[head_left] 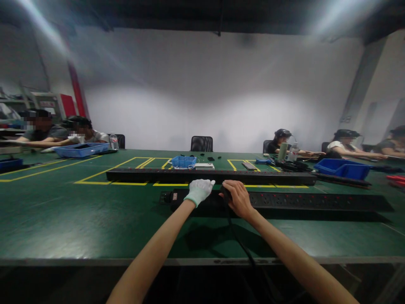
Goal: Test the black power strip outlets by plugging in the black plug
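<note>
A long black power strip [294,201], with a row of sockets and small red marks, lies across the green table in front of me. My left hand [200,191], in a white glove with a mint cuff, is closed over its left part, thumb toward the right. Bare, my right hand [238,198] has its fingers curled round the end of a black cord [236,234] just above the strip. That cord hangs down over the table's front edge. Whatever is at the cord's end is mostly hidden by the fingers. A second black power strip [205,175] lies behind, parallel to the first.
Yellow tape lines mark the green table [79,228]. Farther back are a small blue basket [183,161], a phone [249,166], a blue bin [343,169], a blue tray [80,150] and bottles [293,152]. Several people sit at the left and right sides.
</note>
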`<action>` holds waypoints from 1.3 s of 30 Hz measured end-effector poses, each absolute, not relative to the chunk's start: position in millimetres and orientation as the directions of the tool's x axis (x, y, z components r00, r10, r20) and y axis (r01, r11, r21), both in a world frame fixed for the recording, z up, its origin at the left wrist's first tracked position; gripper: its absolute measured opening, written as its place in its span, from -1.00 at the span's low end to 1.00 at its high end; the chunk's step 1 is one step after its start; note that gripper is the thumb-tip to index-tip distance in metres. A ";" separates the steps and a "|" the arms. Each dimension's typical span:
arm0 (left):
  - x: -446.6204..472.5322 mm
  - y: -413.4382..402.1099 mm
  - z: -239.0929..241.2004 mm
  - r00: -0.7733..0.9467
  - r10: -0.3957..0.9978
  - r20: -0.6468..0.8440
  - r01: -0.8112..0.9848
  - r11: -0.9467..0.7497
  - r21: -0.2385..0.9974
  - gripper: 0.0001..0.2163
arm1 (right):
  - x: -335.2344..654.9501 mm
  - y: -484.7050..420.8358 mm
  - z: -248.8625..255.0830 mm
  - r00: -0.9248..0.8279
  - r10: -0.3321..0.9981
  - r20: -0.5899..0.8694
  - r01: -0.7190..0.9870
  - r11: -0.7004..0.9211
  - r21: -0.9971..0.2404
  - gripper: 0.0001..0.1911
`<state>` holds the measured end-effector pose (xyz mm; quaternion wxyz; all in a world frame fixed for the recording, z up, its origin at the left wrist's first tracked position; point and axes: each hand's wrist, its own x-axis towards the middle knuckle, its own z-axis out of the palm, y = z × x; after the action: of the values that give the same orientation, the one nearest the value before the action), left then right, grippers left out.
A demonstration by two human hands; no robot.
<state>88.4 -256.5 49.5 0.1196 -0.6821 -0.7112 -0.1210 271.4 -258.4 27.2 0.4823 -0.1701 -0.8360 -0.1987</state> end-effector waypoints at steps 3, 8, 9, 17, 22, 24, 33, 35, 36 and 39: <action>87.3 -256.6 47.0 -0.038 0.938 0.345 0.999 0.038 0.007 -0.47 | 289.6 -239.6 28.6 -0.347 0.303 0.887 0.655 0.755 -0.002 -0.67; 82.6 -252.2 40.0 0.045 0.915 0.402 0.999 -0.038 -0.025 -0.45 | 330.4 -213.7 26.4 -0.133 0.667 0.733 0.850 0.457 -0.261 -0.59; 81.3 -251.0 38.6 0.067 0.911 0.408 0.998 -0.059 -0.033 -0.44 | 339.9 -209.9 25.6 -0.123 0.700 0.703 0.868 0.420 -0.266 -0.58; 74.8 -252.1 29.9 0.144 0.893 0.426 0.989 -0.144 -0.031 -0.29 | 402.5 -184.3 13.8 -0.170 0.795 0.582 0.884 0.384 -0.266 -0.54; 70.7 -257.8 25.7 0.205 0.891 0.405 0.978 -0.202 -0.052 -0.24 | 408.1 -175.0 6.3 -0.107 0.811 0.574 0.928 0.289 -0.235 -0.54; 70.4 -258.2 24.4 0.225 0.889 0.398 0.974 -0.218 -0.064 -0.23 | 406.6 -174.3 4.5 -0.103 0.805 0.584 0.940 0.271 -0.207 -0.54; 51.0 -260.8 21.5 0.224 0.894 0.389 0.975 -0.205 -0.089 -0.21 | 407.1 -173.9 0.5 -0.103 0.783 0.613 0.949 0.263 -0.176 -0.56; 44.7 -260.0 22.8 0.203 0.903 0.379 0.979 -0.181 -0.093 -0.20 | 407.5 -172.8 -0.6 -0.109 0.778 0.618 0.946 0.273 -0.177 -0.56; 42.8 -259.3 23.5 0.193 0.906 0.376 0.981 -0.170 -0.094 -0.20 | 407.8 -172.6 -1.0 -0.113 0.777 0.619 0.944 0.278 -0.177 -0.56; 42.4 -257.7 25.6 0.170 0.911 0.376 0.985 -0.144 -0.095 -0.20 | 410.7 -174.0 -1.7 -0.150 0.747 0.647 0.935 0.321 -0.154 -0.56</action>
<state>42.4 -257.7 25.6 0.1611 -0.7475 -0.6340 -0.1150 410.7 -174.0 -1.7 0.3258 -0.5647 -0.7445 -0.1437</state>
